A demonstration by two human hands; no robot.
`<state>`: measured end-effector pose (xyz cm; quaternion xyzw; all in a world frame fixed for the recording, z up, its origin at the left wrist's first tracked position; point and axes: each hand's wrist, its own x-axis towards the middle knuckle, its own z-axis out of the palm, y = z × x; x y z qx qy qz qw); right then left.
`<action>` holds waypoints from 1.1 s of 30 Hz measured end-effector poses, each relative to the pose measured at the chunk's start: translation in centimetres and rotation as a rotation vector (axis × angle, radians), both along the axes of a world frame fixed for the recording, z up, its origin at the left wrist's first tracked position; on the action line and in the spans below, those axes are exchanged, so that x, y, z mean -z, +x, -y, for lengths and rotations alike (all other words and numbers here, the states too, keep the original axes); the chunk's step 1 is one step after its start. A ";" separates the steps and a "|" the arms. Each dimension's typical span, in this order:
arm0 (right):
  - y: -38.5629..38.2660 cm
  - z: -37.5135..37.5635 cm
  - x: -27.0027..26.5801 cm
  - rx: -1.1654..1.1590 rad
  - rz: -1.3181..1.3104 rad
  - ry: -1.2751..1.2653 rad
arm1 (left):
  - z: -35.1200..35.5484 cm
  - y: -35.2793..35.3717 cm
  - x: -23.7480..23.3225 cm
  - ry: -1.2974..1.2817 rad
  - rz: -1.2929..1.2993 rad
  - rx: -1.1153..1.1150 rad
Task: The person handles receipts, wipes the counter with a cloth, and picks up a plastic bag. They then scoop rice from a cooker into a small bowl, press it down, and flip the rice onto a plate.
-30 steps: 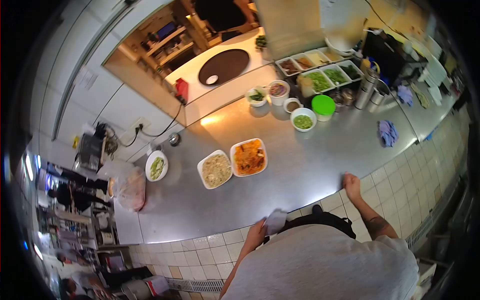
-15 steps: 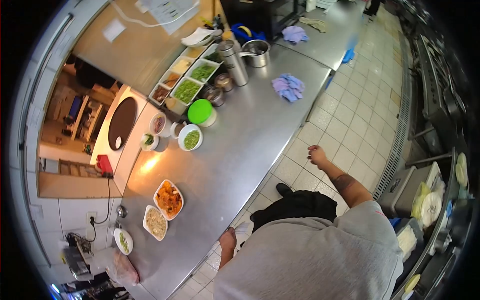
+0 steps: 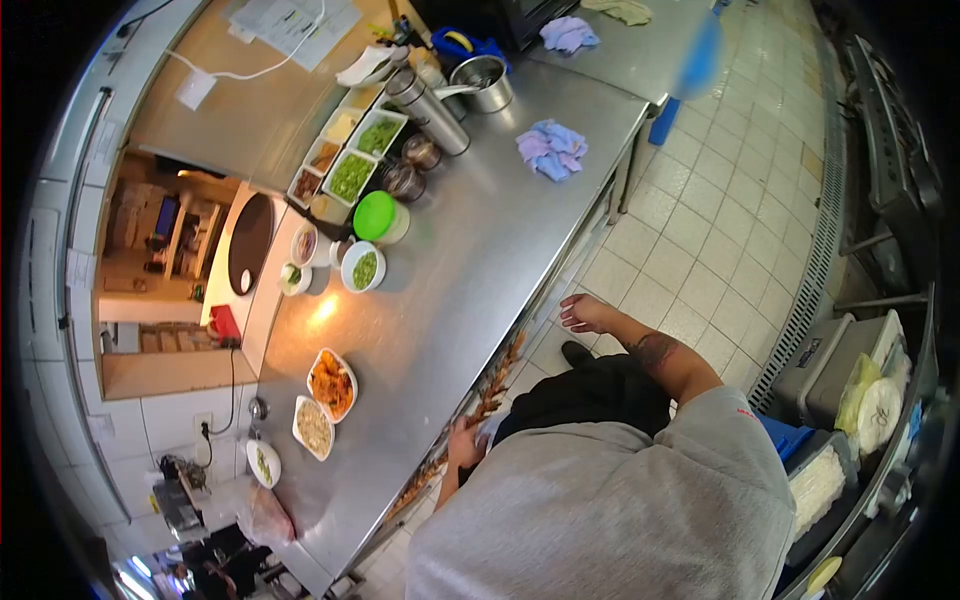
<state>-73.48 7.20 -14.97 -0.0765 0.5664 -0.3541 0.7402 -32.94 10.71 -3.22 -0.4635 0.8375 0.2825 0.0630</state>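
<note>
My left hand (image 3: 464,444) is low at the counter's front edge, its fingers curled. What they hold, if anything, I cannot make out. Just beside it, a strip of orange-brown pieces (image 3: 497,378) shows below the edge; its container is mostly hidden. My right hand (image 3: 588,313) hangs over the floor, empty, with its fingers loosely apart. On the steel counter (image 3: 420,300), a white dish of orange food (image 3: 333,385) touches a white dish of pale, grainy food (image 3: 314,428). A bowl with green pieces (image 3: 263,464) stands nearer the wall.
Farther along the counter are a bowl of chopped greens (image 3: 363,267), a green-lidded tub (image 3: 380,217), ingredient trays (image 3: 352,176), a steel flask (image 3: 428,112), a pot (image 3: 482,84) and a crumpled cloth (image 3: 552,150). Grey bins (image 3: 835,370) stand at my right.
The orange-brown pieces have come into view below the counter edge. My left hand has moved slightly forward along that edge; my right hand has swung left, its fingers now looser.
</note>
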 end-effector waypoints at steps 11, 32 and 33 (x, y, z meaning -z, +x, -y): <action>6.3 -2.6 0.4 -0.493 0.355 -0.670 | 4.1 -12.6 -3.8 0.163 -0.358 0.033; 6.9 -3.0 -0.8 -0.110 0.373 0.113 | 2.1 -7.1 1.8 -0.069 0.173 0.032; 6.3 -3.2 -0.6 -0.095 0.358 0.107 | 1.8 -6.5 1.7 -0.072 0.206 -0.003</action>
